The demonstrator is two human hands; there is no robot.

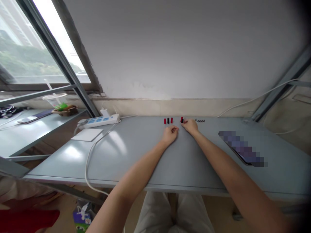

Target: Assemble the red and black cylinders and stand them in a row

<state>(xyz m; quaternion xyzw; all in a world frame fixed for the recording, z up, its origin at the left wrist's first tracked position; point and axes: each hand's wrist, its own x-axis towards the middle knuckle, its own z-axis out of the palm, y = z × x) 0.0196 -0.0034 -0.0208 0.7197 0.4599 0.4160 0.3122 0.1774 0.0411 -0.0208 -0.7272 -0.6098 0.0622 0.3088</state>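
Three small upright cylinders stand in a row near the wall: a red cylinder (165, 121), a black cylinder (168, 120) and another red cylinder (171, 120). To their right, my right hand (190, 126) pinches a small black cylinder (182, 121) between thumb and fingertips. Another red piece (181, 118) shows right beside that black one; whether they are joined I cannot tell. My left hand (170, 134) rests on the desk just in front of the row, fingers curled in. What it holds, if anything, is hidden. Several tiny dark metal pieces (201, 121) lie right of my right hand.
A phone (240, 147), partly blurred out, lies on the desk (145, 155) at right. At left are a power strip (99, 121), a flat white pad (86, 135) and a white cable (91, 152) hanging over the front edge. Metal posts frame the desk.
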